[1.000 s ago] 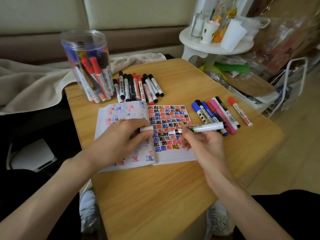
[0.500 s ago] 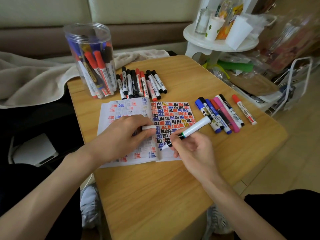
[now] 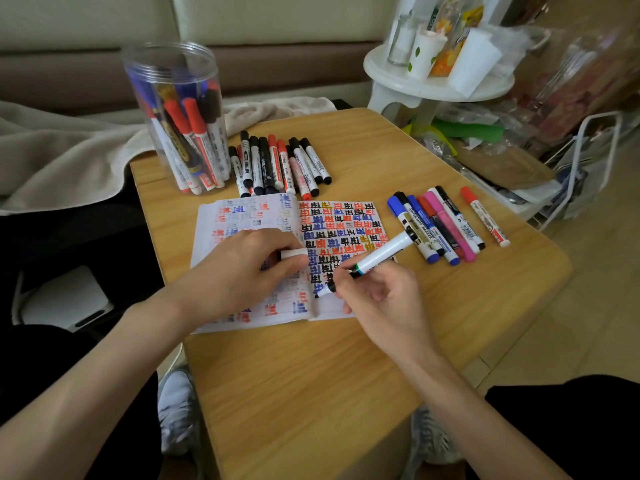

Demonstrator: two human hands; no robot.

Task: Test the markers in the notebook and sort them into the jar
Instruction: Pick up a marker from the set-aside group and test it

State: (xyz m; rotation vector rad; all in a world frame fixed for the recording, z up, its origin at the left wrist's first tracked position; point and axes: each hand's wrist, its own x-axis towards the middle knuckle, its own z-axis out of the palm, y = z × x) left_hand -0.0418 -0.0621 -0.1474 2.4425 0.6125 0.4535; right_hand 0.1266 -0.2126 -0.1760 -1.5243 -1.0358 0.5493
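The right hand point(image 3: 377, 299) grips a white marker point(image 3: 379, 256), tip down on the notebook's point(image 3: 346, 223) right page. The left hand point(image 3: 242, 271) rests on the notebook, pinching the cap point(image 3: 293, 253). Behind the notebook stand the jar point(image 3: 176, 116), holding markers, and a loose row point(image 3: 277, 164). Right of it lies a second row point(image 3: 440, 223), partly hidden by the marker's tail.
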